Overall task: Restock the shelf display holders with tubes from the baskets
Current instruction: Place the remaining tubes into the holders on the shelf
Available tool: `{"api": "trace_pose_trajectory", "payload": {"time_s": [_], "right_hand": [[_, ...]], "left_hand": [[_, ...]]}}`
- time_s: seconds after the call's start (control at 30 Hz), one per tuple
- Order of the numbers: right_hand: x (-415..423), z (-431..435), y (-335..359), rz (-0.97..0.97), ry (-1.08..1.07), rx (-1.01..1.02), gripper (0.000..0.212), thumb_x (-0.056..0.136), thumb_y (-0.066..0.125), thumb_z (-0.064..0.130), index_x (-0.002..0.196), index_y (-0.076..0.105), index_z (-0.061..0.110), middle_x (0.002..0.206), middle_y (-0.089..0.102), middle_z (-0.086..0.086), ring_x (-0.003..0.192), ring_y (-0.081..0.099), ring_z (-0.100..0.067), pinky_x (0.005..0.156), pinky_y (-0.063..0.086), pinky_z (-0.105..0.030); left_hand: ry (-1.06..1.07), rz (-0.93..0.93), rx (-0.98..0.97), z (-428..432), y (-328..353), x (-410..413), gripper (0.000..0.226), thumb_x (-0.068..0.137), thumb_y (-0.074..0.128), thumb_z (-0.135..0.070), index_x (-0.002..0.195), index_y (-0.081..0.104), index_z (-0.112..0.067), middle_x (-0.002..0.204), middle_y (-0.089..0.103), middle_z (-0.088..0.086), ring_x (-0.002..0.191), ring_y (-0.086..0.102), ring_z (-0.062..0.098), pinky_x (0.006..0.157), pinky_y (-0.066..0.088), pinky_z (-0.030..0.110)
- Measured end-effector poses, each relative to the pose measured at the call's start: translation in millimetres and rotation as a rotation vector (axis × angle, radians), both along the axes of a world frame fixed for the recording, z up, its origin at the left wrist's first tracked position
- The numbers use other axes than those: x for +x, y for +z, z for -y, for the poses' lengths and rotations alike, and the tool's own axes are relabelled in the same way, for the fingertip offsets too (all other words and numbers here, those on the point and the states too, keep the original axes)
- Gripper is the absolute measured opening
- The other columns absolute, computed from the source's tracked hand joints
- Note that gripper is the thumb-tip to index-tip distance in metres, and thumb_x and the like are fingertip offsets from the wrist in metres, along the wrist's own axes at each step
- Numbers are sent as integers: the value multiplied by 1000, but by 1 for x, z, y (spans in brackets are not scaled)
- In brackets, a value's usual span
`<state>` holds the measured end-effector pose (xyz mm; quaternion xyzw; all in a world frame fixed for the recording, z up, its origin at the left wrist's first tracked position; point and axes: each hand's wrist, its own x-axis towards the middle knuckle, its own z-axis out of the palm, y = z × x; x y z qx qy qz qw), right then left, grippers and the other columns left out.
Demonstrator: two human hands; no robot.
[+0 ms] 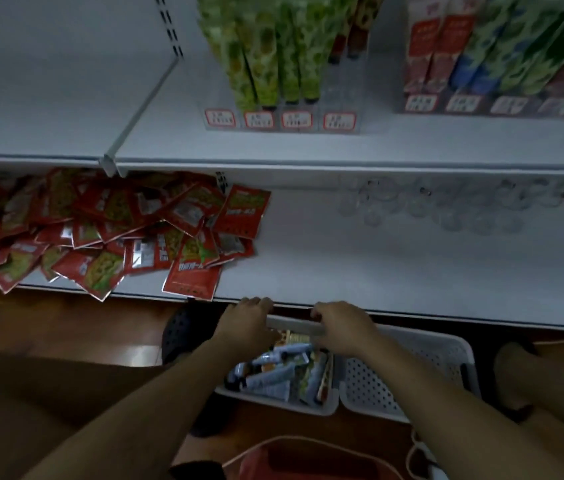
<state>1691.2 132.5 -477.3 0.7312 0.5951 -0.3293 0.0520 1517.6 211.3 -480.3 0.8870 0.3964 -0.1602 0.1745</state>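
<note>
**Restock scarcely begun, tubes not yet lifted**

Head view: tubes lay heaped in the white basket on the floor, just under the lower shelf. The left hand and right hand each kept a closed grip, fingers curled over that basket's far rim, and neither held a tube. The neighbouring basket looked empty. Up on the top shelf, the display holder carried green tubes in its left slots, but its rightmost slot stood bare at the front. By that showing, filling remained to be done.
</note>
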Motion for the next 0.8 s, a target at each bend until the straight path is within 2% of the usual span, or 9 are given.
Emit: {"api": "trace_pose_trajectory", "payload": {"time_s": [0.13, 0.2, 0.27, 0.33, 0.4, 0.53, 0.63, 0.73, 0.8], "right_hand": [[-5, 11, -41, -47, 18, -153, 34, 88, 62, 20, 120, 58, 13, 109, 61, -9, 85, 58, -23, 66, 46, -32], [-9, 14, -53, -18, 96, -183, 26, 89, 58, 14, 115, 61, 12, 92, 60, -7, 69, 51, -20, 60, 42, -30], [-14, 15, -60, 64, 232, -207, 23, 90, 59, 18, 111, 63, 11, 81, 54, -4, 67, 49, -19, 71, 43, -31], [-21, 14, -68, 137, 367, -230, 24, 91, 60, 21, 112, 64, 11, 90, 57, -7, 81, 52, -23, 88, 40, -35], [-31, 14, -77, 167, 468, -244, 23, 93, 57, 20, 112, 63, 9, 109, 60, -13, 103, 53, -29, 99, 38, -39], [-48, 20, -100, 108, 502, -244, 30, 96, 50, 13, 122, 59, 0, 131, 55, -19, 124, 46, -35, 105, 33, -45], [-54, 23, -122, 123, 496, -251, 41, 99, 44, 20, 136, 48, 2, 148, 39, -16, 138, 30, -33, 113, 20, -46], [-53, 21, -138, 203, 551, -239, 51, 98, 44, 31, 145, 38, 11, 157, 23, -11, 145, 12, -32, 117, 9, -51], [-51, 21, -142, 302, 639, -228, 51, 98, 45, 34, 145, 38, 16, 156, 25, -10, 145, 13, -32, 116, 11, -54]], "left_hand": [[70, -214, -179, 19, -50, -15, 52, 87, 59, -41, 128, 44, -13, 129, 54, 10, 117, 53, 30, 93, 42, 39], [76, -251, -209, 17, -61, -15, 48, 87, 60, -39, 125, 46, -13, 130, 53, 10, 116, 53, 30, 94, 43, 42], [73, -248, -216, 13, -68, -10, 40, 90, 58, -34, 123, 48, -13, 130, 52, 9, 116, 53, 29, 90, 45, 40], [56, -266, -207, 12, -74, -4, 39, 93, 54, -27, 128, 47, -13, 132, 51, 11, 119, 52, 29, 91, 46, 39], [9, -310, -200, 12, -83, -1, 42, 94, 50, -25, 133, 42, -12, 136, 46, 12, 123, 47, 29, 93, 46, 42], [-54, -379, -231, 11, -105, 8, 48, 92, 50, -18, 137, 38, -11, 140, 42, 12, 126, 46, 28, 97, 45, 43], [-44, -397, -223, 10, -119, 17, 41, 94, 49, -18, 135, 42, -11, 138, 46, 12, 124, 49, 27, 98, 45, 39], [-64, -431, -213, 9, -132, 14, 37, 95, 50, -19, 131, 46, -13, 134, 52, 9, 121, 52, 24, 97, 45, 38], [-52, -431, -238, 3, -137, 10, 36, 97, 48, -20, 132, 46, -14, 134, 52, 8, 121, 53, 25, 95, 47, 39]]}}
